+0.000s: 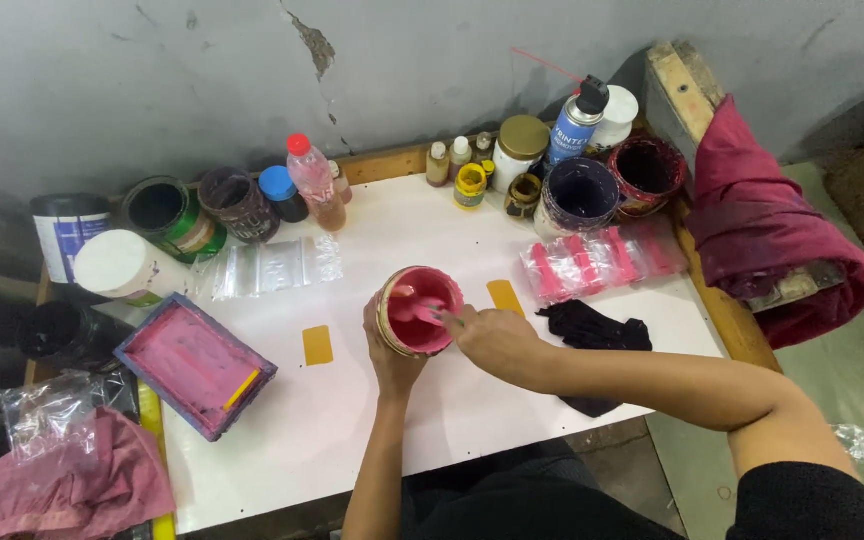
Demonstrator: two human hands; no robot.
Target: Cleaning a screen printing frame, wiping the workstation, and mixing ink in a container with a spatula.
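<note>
Blue-labelled spray can [574,125] at worktop [352,420] rear. Left hand [390,355] fingers wrapped round pink paint tub [419,310]; right hand [492,338] fingers pinching stirrer [420,312] inside.

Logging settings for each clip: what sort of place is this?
Probably a small screen-printing workshop: ink tubs line the white table, a pink-stained screen frame lies on it, and the right hand stirs the pink ink can held by the left hand.

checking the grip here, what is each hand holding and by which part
The left hand grips the tub of pink paint around its side wall. The right hand holds a pink stirring tool by its upper end, the tip down in the paint.
</note>
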